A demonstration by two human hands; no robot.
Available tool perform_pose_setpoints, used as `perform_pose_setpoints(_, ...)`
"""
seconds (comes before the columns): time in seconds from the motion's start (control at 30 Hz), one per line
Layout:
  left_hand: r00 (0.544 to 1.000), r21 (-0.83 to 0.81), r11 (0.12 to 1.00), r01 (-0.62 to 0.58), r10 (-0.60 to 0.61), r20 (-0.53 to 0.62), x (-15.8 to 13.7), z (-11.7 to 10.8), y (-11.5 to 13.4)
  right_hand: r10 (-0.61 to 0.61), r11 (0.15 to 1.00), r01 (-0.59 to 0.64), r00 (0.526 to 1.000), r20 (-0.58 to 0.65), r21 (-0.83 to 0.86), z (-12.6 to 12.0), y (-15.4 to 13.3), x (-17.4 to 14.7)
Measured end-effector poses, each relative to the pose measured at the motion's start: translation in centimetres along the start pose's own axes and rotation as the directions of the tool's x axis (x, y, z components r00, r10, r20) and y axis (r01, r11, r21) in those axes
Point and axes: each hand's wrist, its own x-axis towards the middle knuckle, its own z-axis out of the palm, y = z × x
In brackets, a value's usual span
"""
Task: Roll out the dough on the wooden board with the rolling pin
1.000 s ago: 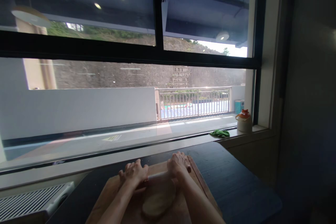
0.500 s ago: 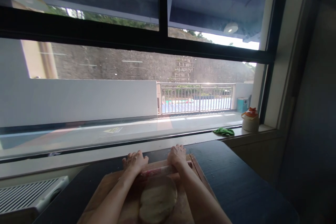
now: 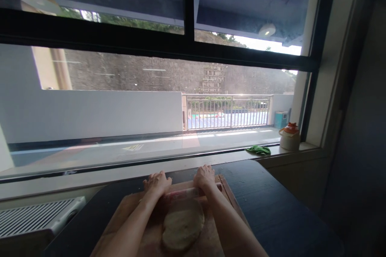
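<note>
A rolling pin (image 3: pixel 184 195) with reddish marks lies across the far part of a wooden cutting board (image 3: pixel 118 221). My left hand (image 3: pixel 158 183) is curled over its left end, and my right hand (image 3: pixel 205 177) over its right end, where the tip pokes out past the wrist. Both palms face down, and the undersides of the fingers are hidden. On the near side of the pin, between my forearms, sits a flattened oval of pale dough (image 3: pixel 183 225), its far edge close to the pin.
The board rests on a dark table (image 3: pixel 271 204) with a few crumbs. Behind it runs a window sill (image 3: pixel 120 173) holding a green cloth (image 3: pixel 258 150) and a pale jug with an orange top (image 3: pixel 290 137). A white slatted unit (image 3: pixel 39 217) stands at the left.
The view has shifted slightly, so the scene sits a little further right. My hands, the rolling pin and the dough keep nearly the same places relative to each other.
</note>
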Motion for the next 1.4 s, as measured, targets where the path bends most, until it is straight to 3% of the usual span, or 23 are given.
perform_pose_setpoints(0.27,0.992,-0.04,0.997,0.067,-0.062,0.107,-2.6,-0.6,-0.8,0.054,0.998,-0.053,0.999,-0.011,0.034,-1.1,0.2,-3.8)
perform_pose_setpoints(0.53,0.998,-0.027,1.0,0.014,-0.012,0.058,-5.0,-1.1,-1.3,0.084,0.996,-0.08,0.989,-0.122,0.032,-1.1,-0.3,-6.8)
perform_pose_setpoints(0.7,1.0,-0.052,0.999,-0.013,0.014,0.02,-5.3,-1.4,-1.3,0.09,0.996,-0.087,0.988,-0.128,0.027,-1.0,-0.4,-6.7)
perform_pose_setpoints(0.93,0.997,-0.052,0.997,0.061,-0.059,0.047,-4.0,-1.1,-0.8,0.073,0.997,-0.069,0.991,-0.111,0.04,-0.9,-0.3,-5.4)
perform_pose_setpoints(1.13,0.996,-0.035,0.998,0.057,-0.054,0.069,-3.4,-1.1,-0.5,0.057,0.997,-0.054,0.996,-0.07,0.052,-1.0,0.0,-4.4)
perform_pose_setpoints(1.4,0.998,-0.026,0.998,0.048,-0.047,0.044,-4.3,-1.4,-0.7,0.077,0.996,-0.071,0.992,-0.105,0.056,-1.2,-0.1,-5.7)
